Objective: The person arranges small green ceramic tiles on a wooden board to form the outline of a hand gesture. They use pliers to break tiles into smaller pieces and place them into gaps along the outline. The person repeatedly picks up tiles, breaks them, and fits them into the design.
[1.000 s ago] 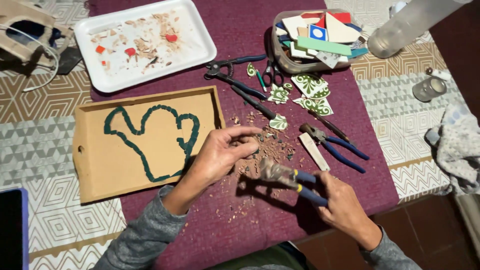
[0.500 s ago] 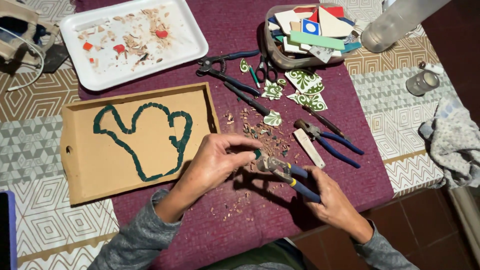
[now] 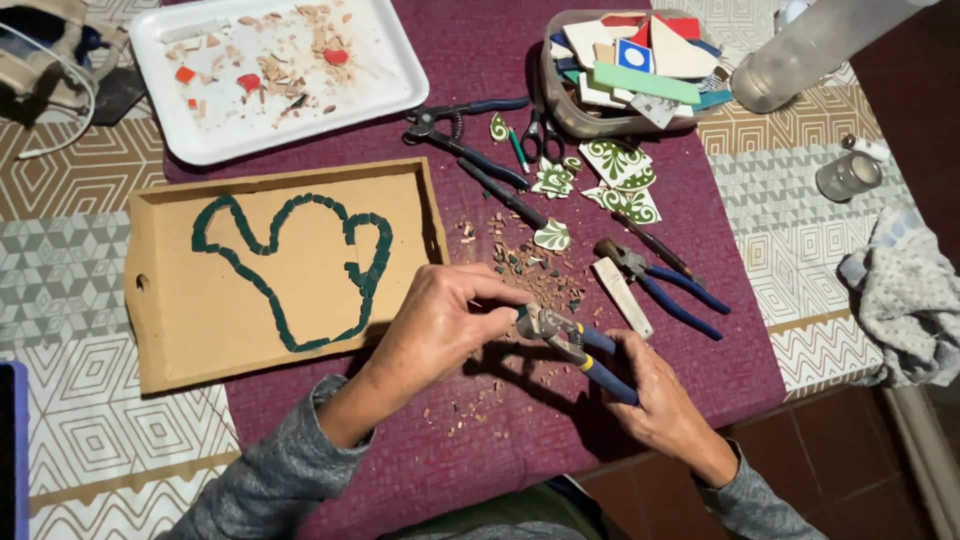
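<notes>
Maroon mat (image 3: 480, 60) over patterned tablecloth (image 3: 70, 290)

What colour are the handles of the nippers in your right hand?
Blue, with a yellow band near the pivot. The nippers in the right hand show best in the head view.

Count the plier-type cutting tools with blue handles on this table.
3: one pair of nippers in the right hand, one lying beside it, one below the white tray. None seems hidden.

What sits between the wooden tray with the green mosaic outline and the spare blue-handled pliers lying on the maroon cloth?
In the head view, between the wooden tray and the spare blue-handled pliers lies a scatter of small tile chips on the maroon cloth, plus a pale narrow tile strip.
</notes>
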